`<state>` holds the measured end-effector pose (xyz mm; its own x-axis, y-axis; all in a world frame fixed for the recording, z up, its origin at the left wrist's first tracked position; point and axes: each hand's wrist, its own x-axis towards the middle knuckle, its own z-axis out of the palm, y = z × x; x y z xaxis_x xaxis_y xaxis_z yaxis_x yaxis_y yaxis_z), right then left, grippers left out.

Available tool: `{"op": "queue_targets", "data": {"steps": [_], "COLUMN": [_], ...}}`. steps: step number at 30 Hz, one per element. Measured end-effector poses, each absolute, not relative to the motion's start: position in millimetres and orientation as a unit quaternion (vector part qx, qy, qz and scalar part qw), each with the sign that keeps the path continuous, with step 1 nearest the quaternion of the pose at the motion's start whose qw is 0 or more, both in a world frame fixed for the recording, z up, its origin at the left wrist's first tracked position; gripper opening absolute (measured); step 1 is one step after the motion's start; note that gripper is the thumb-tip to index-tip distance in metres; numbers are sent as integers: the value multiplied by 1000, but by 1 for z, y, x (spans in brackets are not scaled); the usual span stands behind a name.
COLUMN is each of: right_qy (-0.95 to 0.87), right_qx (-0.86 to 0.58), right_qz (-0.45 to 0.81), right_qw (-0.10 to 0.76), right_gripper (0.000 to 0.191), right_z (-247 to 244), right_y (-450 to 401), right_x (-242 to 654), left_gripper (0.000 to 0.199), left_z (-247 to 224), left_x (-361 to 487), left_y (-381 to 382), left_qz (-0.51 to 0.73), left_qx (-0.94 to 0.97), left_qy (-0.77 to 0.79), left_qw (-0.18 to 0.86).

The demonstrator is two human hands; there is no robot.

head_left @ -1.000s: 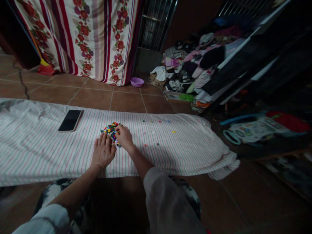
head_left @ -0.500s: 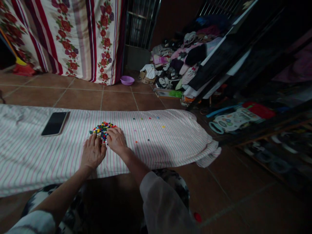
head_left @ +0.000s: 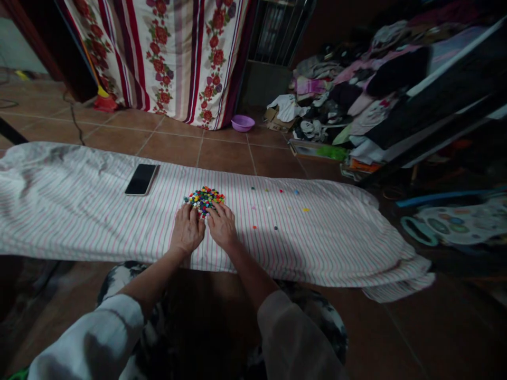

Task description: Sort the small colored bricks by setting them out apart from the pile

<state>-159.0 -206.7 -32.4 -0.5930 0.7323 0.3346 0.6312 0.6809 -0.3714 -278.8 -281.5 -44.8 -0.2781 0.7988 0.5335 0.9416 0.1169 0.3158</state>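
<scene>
A pile of small multicoloured pieces (head_left: 205,197) lies on a striped cloth (head_left: 99,216). My left hand (head_left: 187,228) rests palm down at the pile's near left edge, fingers extended and holding nothing visible. Touching the pile's near right side is my right hand (head_left: 222,224), its fingers spread over some pieces. Whether any piece is under the fingertips is hidden. Right of the hands, several single pieces lie apart in loose rows, among them a blue one (head_left: 296,192), a yellow one (head_left: 306,210) and an orange one (head_left: 254,227).
A dark-screened phone (head_left: 141,179) lies on the cloth left of the pile. Beyond, on the tiled floor, stand a purple basin (head_left: 243,123) and a red dustpan (head_left: 105,102) by a floral curtain (head_left: 178,58). Clothes (head_left: 348,95) are heaped at the back right.
The camera view has turned left, so everything appears further right. My right hand has drawn slightly back toward me, uncovering more of the pile. My left hand stays at the pile's near edge.
</scene>
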Motion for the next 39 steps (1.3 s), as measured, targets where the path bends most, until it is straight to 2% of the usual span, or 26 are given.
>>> {"op": "queue_targets", "data": {"steps": [15, 32, 39], "right_qy": [-867, -864, -870], "right_qx": [-422, -430, -430], "right_qz": [100, 99, 121], "right_qw": [244, 243, 208], "right_gripper": [35, 22, 18], "right_z": [-33, -20, -13], "right_y": [-197, -191, -185], "right_x": [-173, -187, -199], "left_gripper": [45, 43, 43], "left_z": [-44, -42, -45], "left_x": [-277, -276, -275], "left_y": [-283, -284, -283], "left_qz": [-273, -265, -271], "left_qx": [-565, -568, -564], "left_qy": [-776, -774, -775], "left_qw": [69, 81, 92]}}
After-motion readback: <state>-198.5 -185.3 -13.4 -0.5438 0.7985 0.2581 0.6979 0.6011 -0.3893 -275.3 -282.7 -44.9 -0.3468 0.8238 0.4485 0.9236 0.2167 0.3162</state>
